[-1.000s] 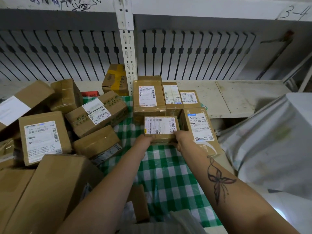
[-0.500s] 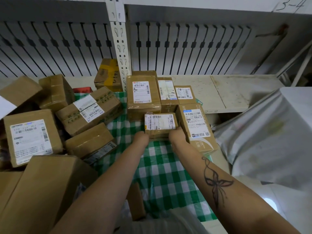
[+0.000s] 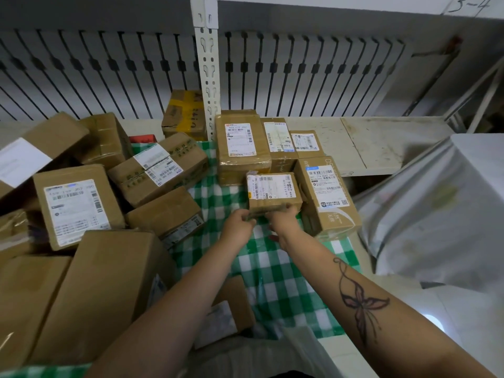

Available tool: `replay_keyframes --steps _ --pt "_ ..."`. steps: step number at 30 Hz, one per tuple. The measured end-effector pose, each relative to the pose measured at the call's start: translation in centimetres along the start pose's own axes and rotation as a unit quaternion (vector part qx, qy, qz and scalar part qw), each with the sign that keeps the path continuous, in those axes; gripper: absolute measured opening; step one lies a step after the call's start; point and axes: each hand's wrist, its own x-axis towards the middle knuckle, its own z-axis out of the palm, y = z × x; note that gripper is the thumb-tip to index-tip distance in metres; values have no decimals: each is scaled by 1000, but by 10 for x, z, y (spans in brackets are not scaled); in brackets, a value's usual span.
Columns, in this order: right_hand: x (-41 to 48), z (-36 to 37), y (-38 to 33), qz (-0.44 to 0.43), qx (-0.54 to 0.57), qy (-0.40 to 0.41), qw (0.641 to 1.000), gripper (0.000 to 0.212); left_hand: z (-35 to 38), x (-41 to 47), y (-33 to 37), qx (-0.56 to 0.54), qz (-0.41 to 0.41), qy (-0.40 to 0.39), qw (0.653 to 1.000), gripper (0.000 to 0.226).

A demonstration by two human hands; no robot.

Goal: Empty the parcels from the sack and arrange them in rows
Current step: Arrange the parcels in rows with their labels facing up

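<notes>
Both hands pinch the near edge of the small brown cardboard parcel with a white shipping label (image 3: 274,192) — my left hand (image 3: 237,224) at its near-left corner, my right hand (image 3: 282,221) at its near-right corner, fingers closed on the card. The parcel sits on the green-and-white checked cloth (image 3: 275,279), in the second row from the back of the shelf, just in front of the tall brown taped box with a white label (image 3: 241,148) and touching, or nearly so, the long brown box with white printing and a label (image 3: 327,197) on its right.

I judge it light and stiff: a compact carton, taped, flat-faced, no sag where I hold it. The tape may be a little slick, so I would grip the short sides or the bottom edges rather than the glossy top. It should slide on the cloth without snagging, though the cloth could ruck up if pushed hard.

Behind it, two more small brown labelled boxes (image 3: 278,140) finish the back row. To the left — well apart from the rows — lies a loose heap of larger brown cartons (image 3: 79,203), tilted against each other. On the right edge slumps the pale grey-white plastic sack (image 3: 436,214); I cannot tell whether anything is left in it.
</notes>
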Motion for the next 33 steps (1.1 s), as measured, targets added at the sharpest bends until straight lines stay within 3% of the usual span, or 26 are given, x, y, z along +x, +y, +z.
replay_keyframes --steps 7,12,17,21,24,27,33 --pt "-33 11 25 28 -97 -106 989 47 -11 -29 -29 50 34 0 998 37" --pt "-52 7 47 -20 -250 -217 943 42 -17 -44 -42 39 34 24 998 34" --pt "-66 9 66 -69 -393 -350 848 100 -25 -57 -54 -9 2 46 999 32" --pt "-78 8 74 -143 -592 -359 707 112 -24 -64 -58 -37 -16 71 997 32" --pt "-80 6 82 -179 -641 -350 659 125 -19 -69 -59 -46 -21 82 995 32" --pt "-78 4 84 -199 -626 -337 675 122 -18 -73 -60 -42 -14 90 995 32" --pt "-67 -14 76 -219 -547 -304 748 111 -17 -78 -66 39 -8 110 993 29"
